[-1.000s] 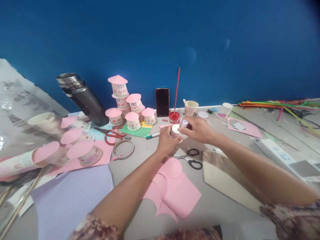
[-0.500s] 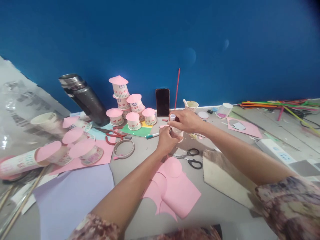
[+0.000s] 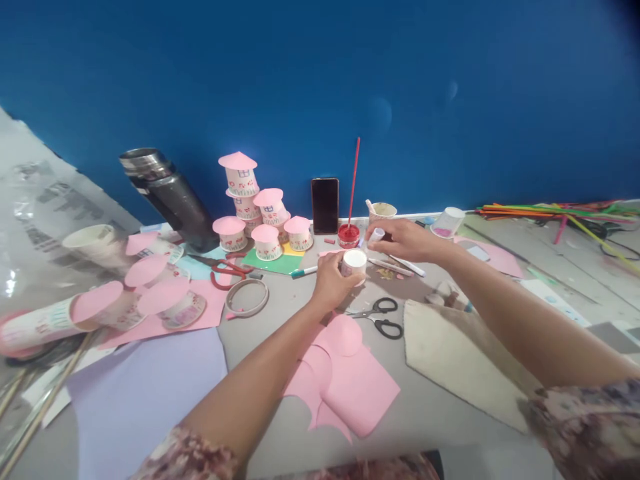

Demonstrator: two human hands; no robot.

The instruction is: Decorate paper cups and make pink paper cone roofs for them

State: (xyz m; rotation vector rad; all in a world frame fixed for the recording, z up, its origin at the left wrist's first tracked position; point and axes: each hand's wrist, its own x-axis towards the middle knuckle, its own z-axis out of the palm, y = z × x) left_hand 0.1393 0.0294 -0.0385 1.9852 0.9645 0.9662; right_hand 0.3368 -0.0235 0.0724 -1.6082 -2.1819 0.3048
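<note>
The left hand (image 3: 331, 283) is wrapped around a small white paper cup (image 3: 355, 264), which sits near the middle of the table (image 3: 280, 437) with its round end facing up. The right hand (image 3: 404, 239) pinches a short white tube (image 3: 377, 235), tilted and just beyond the cup without touching it; the tube is partly covered by fingers, so it may be a glue stick or a marker. The two hands are apart from each other, each closed on its own object.

Behind the cup stand a red jar (image 3: 349, 235) with a thin red stick in it and a dark phone (image 3: 325, 207) propped upright. Black-handled scissors (image 3: 389, 328) lie open nearer the person, beside cut pink paper (image 3: 363, 393). To the left, a grey ring (image 3: 247, 313) lies flat, and behind it a pink-roofed cup (image 3: 267, 248) stands on a green sheet (image 3: 291, 265).
</note>
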